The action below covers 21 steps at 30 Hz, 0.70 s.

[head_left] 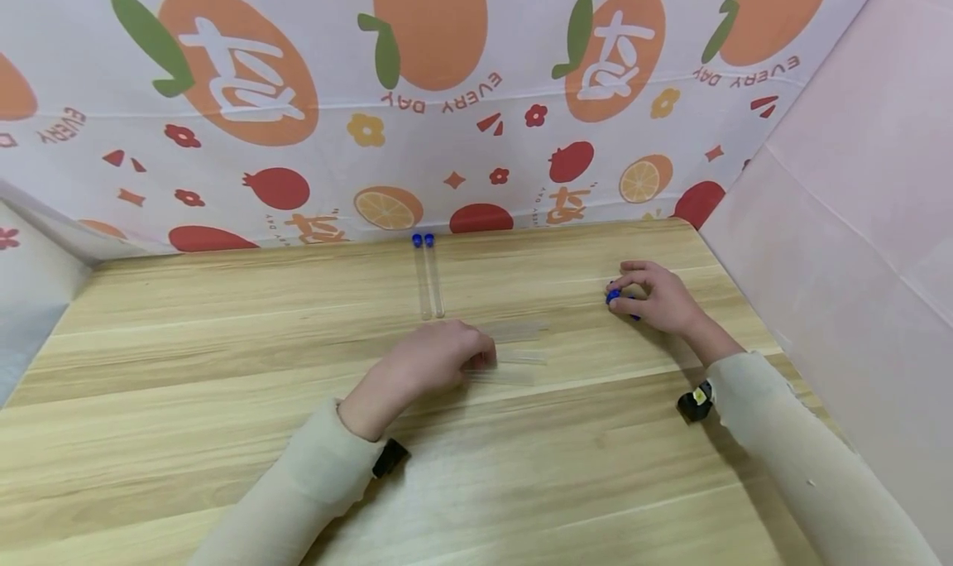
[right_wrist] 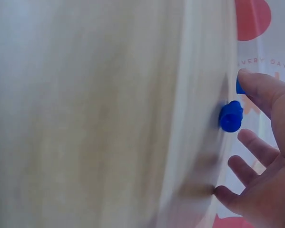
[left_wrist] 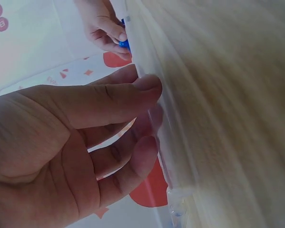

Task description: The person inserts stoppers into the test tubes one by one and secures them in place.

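My left hand (head_left: 442,355) is over several clear test tubes (head_left: 524,357) lying sideways in the middle of the table. In the left wrist view its thumb and curled fingers pinch a clear tube (left_wrist: 173,147) close over the wood; the hand looks blurred in the head view. At the right, my right hand (head_left: 663,299) pinches a blue cap (right_wrist: 240,85) between thumb and fingertips, partly hidden by the thumb. Another blue cap (right_wrist: 231,116) sits on the table just beside those fingers.
Two test tubes (head_left: 429,285) with blue caps lie side by side near the table's back edge. Behind the wooden table (head_left: 566,475) hangs a fruit-printed cloth (head_left: 439,160). A pale wall (head_left: 856,202) borders the right side.
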### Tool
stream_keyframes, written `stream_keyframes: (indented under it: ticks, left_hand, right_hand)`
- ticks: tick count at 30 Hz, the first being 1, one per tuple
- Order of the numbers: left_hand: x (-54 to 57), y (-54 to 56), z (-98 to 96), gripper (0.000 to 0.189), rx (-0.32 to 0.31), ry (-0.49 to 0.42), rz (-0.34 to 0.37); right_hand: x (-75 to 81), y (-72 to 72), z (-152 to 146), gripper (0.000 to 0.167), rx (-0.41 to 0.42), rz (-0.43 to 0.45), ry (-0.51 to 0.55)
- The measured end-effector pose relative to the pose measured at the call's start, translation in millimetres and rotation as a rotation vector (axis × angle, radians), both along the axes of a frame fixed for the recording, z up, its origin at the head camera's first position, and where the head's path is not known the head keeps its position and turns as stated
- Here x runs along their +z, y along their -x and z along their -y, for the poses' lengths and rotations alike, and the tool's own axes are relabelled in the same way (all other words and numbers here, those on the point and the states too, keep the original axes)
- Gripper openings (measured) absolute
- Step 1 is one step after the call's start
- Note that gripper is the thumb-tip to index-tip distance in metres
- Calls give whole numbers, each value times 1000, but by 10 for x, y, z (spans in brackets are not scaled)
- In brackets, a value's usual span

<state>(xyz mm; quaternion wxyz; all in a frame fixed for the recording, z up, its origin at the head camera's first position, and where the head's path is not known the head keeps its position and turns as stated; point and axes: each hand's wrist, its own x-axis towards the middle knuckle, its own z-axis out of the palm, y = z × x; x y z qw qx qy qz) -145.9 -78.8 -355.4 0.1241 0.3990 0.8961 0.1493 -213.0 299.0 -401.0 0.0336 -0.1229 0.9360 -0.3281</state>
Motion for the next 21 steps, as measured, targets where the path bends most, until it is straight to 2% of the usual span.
stream_keyframes:
  ticks: [7, 12, 17, 21]
  left_hand:
    - [8, -3, 6, 35, -16, -28, -11]
    - [35, 25, 23, 36, -15, -57, 2]
    - [93, 43, 61, 35, 8, -78, 19]
    - [135, 37, 85, 38, 31, -91, 39]
  right_hand:
    - [97, 12, 102, 29, -51, -40, 16]
    - [226, 35, 238, 31, -76, -96, 104]
    - [405, 35, 456, 34, -97, -147, 256]
    - [562, 2, 661, 34, -113, -158, 469]
